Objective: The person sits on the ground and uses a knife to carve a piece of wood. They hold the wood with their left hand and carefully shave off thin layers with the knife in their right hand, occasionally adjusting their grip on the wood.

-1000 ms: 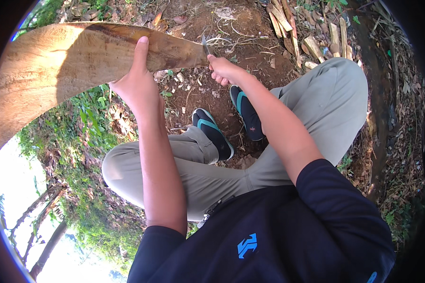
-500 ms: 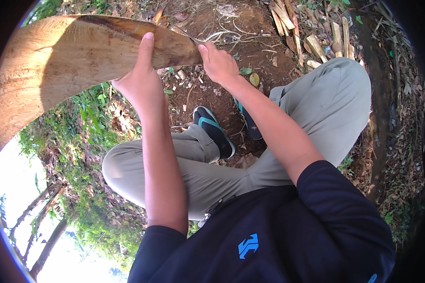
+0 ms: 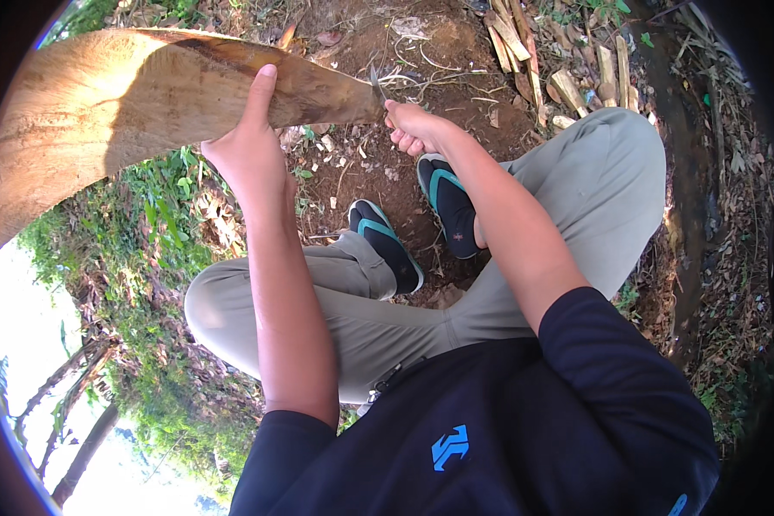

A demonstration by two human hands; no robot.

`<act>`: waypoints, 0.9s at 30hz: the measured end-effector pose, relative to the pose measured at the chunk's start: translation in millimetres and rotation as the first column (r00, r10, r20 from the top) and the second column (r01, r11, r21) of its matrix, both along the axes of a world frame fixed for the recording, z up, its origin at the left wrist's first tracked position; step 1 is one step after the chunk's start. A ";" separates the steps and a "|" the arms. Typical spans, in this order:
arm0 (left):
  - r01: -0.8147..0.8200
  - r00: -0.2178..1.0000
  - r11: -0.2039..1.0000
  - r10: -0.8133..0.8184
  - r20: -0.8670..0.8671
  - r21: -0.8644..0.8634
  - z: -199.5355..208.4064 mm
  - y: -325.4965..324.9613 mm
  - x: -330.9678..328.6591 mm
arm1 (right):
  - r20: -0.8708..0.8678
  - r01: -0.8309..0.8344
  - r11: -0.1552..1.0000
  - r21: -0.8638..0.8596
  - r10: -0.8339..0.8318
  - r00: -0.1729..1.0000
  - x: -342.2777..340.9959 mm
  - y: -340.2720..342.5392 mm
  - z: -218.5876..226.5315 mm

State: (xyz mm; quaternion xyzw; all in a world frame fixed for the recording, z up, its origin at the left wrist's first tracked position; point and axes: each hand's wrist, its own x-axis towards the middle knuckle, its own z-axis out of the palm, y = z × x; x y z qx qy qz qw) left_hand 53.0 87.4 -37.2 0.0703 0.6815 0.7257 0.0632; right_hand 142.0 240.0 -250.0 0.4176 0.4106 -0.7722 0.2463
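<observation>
A long, broad wooden board (image 3: 189, 99) reaches from the left rim to the upper middle, narrowing toward its right end. My left hand (image 3: 251, 142) grips it from the near edge, thumb laid over the upper face and the other fingers hidden beneath. Just off the narrow tip, my right hand (image 3: 420, 129) is closed around the handle of a small knife (image 3: 376, 86). Its thin blade points up and away beside the board's end; I cannot tell whether it touches the wood. A darker, smooth patch runs along the board's far edge.
Split wood pieces (image 3: 606, 77) lie at the upper right among dry leaves. My sandalled feet (image 3: 387, 245) rest on brown soil with small chips, below the board's end. My bent right knee (image 3: 615, 142) stands near my right forearm. Green plants (image 3: 159, 215) grow at left.
My right hand has moved right and nearer to me, past the board's tip, and more of the knife blade now shows. The board has shifted slightly right; my left hand stays on it.
</observation>
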 end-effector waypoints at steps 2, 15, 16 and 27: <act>-0.006 1.000 1.000 0.005 0.019 0.028 2.5 1.8 0.0 | -0.040 0.089 0.974 -0.209 -0.099 0.994 2.2 5.3 -6.2; 0.016 1.000 0.998 -0.015 -0.024 0.064 -10.7 -7.3 -12.0 | 0.141 -0.251 0.325 0.912 0.326 0.935 -9.3 -40.8 71.5; 0.020 0.999 0.999 -0.019 -0.029 0.051 -10.4 -6.5 -11.5 | 0.172 -0.270 0.331 0.904 0.298 0.939 -1.8 -37.3 52.9; -0.015 0.998 0.999 0.011 0.066 0.052 -7.9 -11.2 -16.1 | 0.060 -0.107 0.989 0.098 0.101 0.993 -3.3 5.0 -3.7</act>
